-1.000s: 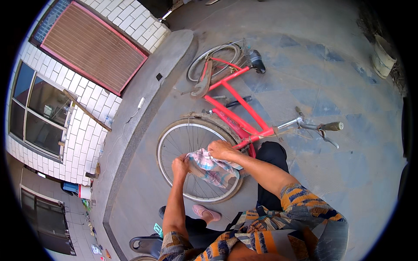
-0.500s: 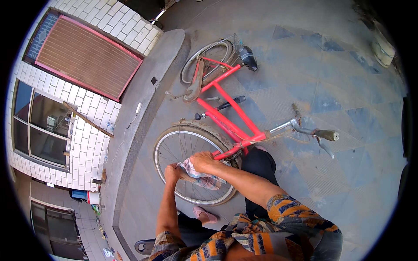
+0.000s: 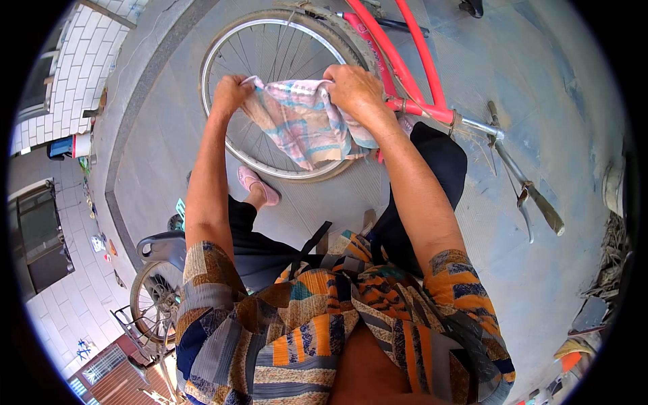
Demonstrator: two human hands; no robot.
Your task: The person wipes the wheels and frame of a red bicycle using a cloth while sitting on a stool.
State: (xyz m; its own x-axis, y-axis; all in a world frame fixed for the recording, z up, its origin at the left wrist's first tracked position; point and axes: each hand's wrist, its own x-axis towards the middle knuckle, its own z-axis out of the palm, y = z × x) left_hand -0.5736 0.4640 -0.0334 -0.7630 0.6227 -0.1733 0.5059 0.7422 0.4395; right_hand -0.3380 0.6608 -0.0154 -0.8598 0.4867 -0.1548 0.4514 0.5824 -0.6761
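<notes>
A checked cloth [image 3: 297,121] in pink, white and pale blue hangs stretched between my two hands. My left hand [image 3: 231,93] is closed on its upper left corner. Its upper right edge is gripped by my right hand [image 3: 354,91], fingers curled around the fabric. Behind the cloth lies the spoked wheel [image 3: 236,37] of a red bicycle, partly covered by it. The bicycle's red frame [image 3: 398,54] lies on its side, the fork end next to my right forearm. Its handlebar [image 3: 520,179] reaches out to the right.
A pink shoe [image 3: 258,185] is on the ground below the wheel. Another bicycle wheel [image 3: 155,304] and a dark saddle [image 3: 162,248] stand at the lower left, near a raised concrete edge [image 3: 138,115]. Assorted clutter [image 3: 594,310] lies along the far right.
The view has tilted down and nearer. Bunched before, the cloth is now spread wide, with my hands farther apart.
</notes>
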